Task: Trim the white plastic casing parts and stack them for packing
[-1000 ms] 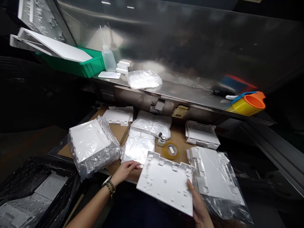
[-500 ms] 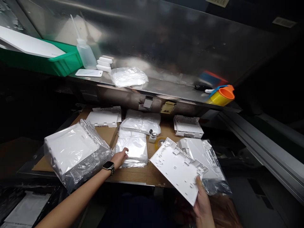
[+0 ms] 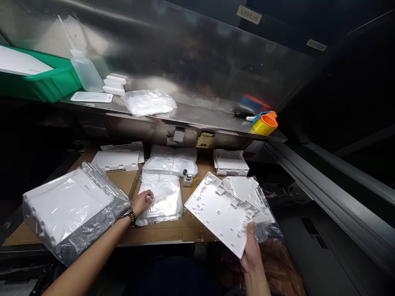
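Panel point(image 3: 220, 213) and bag stack point(image 3: 166, 205) now each have a hand of their own. A second ago the person's left hand point(image 3: 142, 202) was at the bench's front, close to the panel's edge; it has since come to the left side of the clear bags, and the panel has swung aside, covering most of the tape roll point(image 3: 196, 183) that earlier lay in plain view. The work seems split: the bags draw the left hand while the right merely supports the panel.

The left hand's fingers are curled over the film; whether they pinch a bag cannot be told. The right hand point(image 3: 251, 246) grips the panel's lower right corner, thumb on top, holding it tilted in front of the wrapped bundle point(image 3: 245, 187).

The panel is white, flat and roughly rectangular, unwrapped, its clip-studded face showing, small pegs scattered across, and one long edge notched.
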A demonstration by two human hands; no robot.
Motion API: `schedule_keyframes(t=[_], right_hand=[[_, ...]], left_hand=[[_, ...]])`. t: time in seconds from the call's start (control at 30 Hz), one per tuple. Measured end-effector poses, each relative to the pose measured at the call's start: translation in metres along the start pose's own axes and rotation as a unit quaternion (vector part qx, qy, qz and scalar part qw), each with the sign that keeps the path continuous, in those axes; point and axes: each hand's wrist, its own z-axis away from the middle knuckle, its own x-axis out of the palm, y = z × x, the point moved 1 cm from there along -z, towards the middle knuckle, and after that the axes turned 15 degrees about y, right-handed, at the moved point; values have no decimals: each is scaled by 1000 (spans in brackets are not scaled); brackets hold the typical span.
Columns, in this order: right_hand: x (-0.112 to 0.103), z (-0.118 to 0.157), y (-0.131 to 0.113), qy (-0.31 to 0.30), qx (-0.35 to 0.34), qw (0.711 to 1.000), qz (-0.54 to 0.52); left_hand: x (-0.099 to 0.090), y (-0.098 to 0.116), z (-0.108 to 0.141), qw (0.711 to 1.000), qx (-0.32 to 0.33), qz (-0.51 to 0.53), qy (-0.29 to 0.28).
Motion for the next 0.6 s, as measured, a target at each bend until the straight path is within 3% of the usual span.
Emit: schedule_keyframes(t=[0.17,0.27,0.43,0.53,0.6], right_hand=[[-2,-9,1,-11,27,1000,4],[10,-13,13,-82,66,993,58],[76,-4,67,-258,121,940,190],[117,-2,100,-281,131,930,199],[131,-4,112,-285,129,929,199]], left_hand=[[2,17,4,989,-28,127,-70],[3,32,7,974,-11,206,-94],[26,49,17,959,42,257,-109],[39,51,25,957,81,251,-123],[39,50,30,959,106,236,-118]])
